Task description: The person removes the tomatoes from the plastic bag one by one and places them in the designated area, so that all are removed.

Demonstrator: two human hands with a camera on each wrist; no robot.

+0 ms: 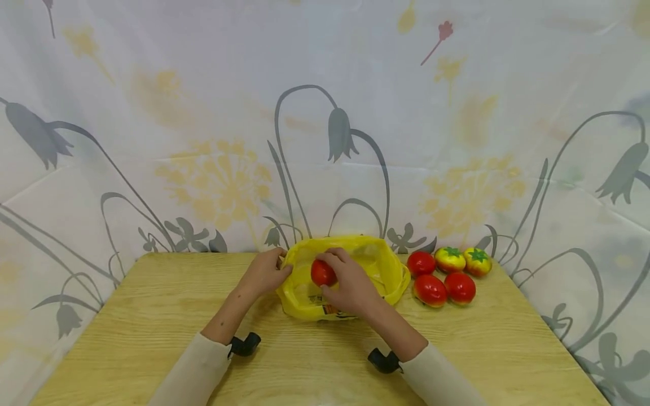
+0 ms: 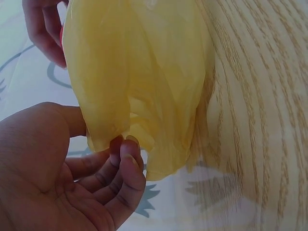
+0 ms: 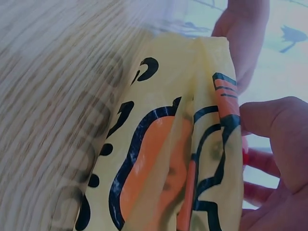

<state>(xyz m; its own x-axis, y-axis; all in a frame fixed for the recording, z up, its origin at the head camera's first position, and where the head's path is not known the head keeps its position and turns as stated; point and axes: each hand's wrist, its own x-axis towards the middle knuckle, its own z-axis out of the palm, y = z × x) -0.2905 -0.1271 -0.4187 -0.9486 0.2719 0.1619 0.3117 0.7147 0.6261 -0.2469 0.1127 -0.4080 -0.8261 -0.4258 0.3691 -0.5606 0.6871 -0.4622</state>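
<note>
A yellow plastic bag (image 1: 293, 299) lies on the table with its mouth spread wide. My left hand (image 1: 263, 272) pinches the bag's left rim; in the left wrist view its thumb and fingers hold the thin film (image 2: 139, 62). Over the bag's opening, my right hand (image 1: 352, 285) grips a glossy red tomato (image 1: 322, 273) between thumb and fingers. In the right wrist view, the bag's printed side (image 3: 154, 163) with black and orange marks hides most of the tomato; only a sliver of red shows beside the fingers.
Right of the bag sit several more tomatoes: red ones (image 1: 430, 290) and two yellow-red ones (image 1: 477, 262) with green leafy tops. They stand on a wooden table (image 1: 325, 361). A flower-patterned cloth (image 1: 325, 186) hangs behind its far edge.
</note>
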